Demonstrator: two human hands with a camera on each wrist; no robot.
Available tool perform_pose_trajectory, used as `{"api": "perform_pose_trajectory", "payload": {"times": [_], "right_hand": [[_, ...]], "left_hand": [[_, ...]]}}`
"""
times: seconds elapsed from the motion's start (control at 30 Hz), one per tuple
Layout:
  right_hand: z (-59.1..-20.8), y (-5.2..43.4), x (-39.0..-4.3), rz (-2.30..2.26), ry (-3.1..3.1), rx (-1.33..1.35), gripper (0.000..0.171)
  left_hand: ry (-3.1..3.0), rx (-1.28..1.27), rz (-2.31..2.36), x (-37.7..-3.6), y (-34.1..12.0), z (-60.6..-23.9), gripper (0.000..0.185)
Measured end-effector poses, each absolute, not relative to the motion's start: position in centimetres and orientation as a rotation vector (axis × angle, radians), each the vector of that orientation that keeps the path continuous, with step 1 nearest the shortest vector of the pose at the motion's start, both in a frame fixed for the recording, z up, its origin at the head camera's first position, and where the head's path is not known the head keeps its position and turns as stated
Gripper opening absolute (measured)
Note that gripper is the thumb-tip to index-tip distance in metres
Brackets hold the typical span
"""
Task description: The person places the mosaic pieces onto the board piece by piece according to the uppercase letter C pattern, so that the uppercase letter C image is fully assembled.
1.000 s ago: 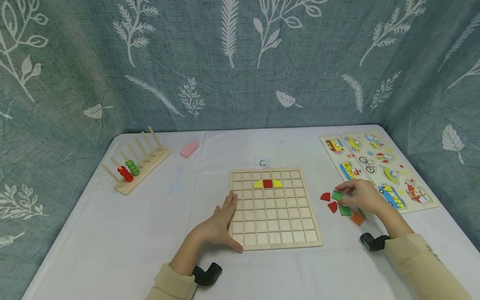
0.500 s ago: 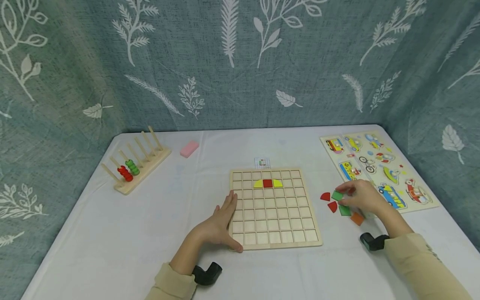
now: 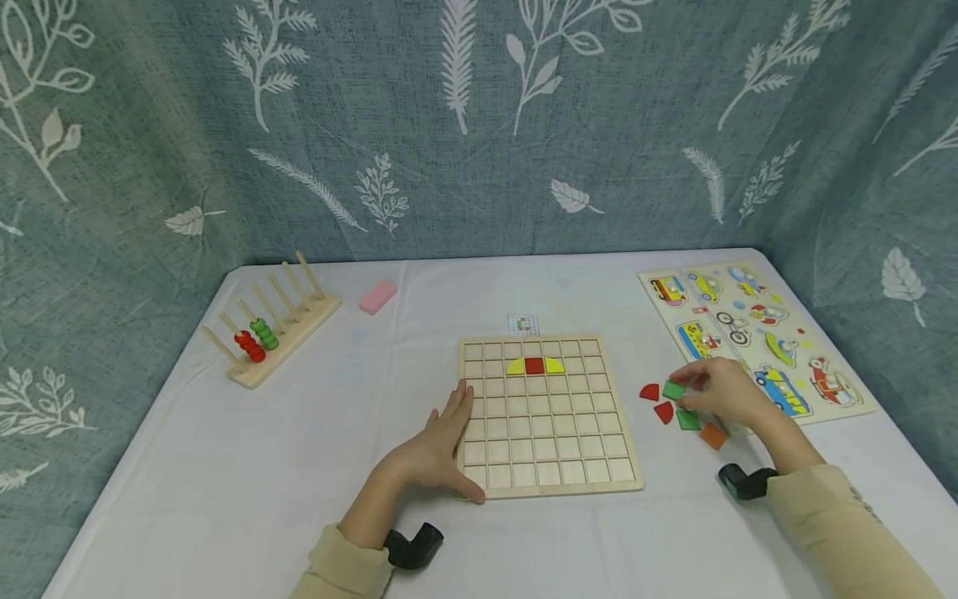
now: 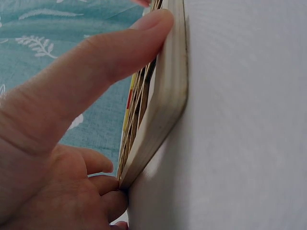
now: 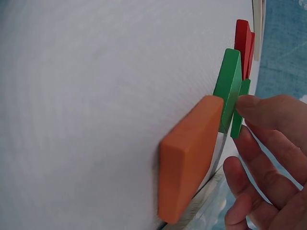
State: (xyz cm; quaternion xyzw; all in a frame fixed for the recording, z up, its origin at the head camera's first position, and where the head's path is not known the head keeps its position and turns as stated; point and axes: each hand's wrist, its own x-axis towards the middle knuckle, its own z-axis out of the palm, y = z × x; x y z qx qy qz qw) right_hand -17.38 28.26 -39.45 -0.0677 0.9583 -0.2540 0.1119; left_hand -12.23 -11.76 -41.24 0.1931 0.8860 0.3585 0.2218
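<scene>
My left hand (image 3: 434, 453) lies along the left edge of a wooden grid board (image 3: 550, 492), fingers extended and thumb at the near left corner. In the left wrist view the thumb (image 4: 139, 43) presses the board's rim. A red square (image 3: 535, 366) sits on the grid between two yellow quarter-round pieces. My right hand (image 3: 722, 391) pinches a green block (image 3: 674, 390) between thumb and fingertips at the right of the board. Around it lie a second green block (image 5: 229, 86), an orange block (image 5: 192, 153) and two red quarter-round pieces (image 3: 664, 413).
A picture puzzle board (image 3: 748, 333) lies at the right, partly behind the right hand. A peg stand (image 3: 288, 341) with red and green beads stands at the left. A pink block (image 3: 377, 297) and a small pattern card (image 3: 523, 324) lie toward the back.
The right hand's fingertips and the green block between them have shifted very slightly. The left hand and the board stay in place.
</scene>
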Motion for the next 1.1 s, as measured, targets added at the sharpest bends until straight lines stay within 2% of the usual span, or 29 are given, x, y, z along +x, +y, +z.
{"api": "perform_pose_trajectory", "payload": {"times": [1.1], "right_hand": [[-38.3,26.1,-17.3,-0.839,2.827,-0.323,0.029]], "left_hand": [[2.436,0.555,1.025,-12.2,-11.7,-40.9,0.134]]}}
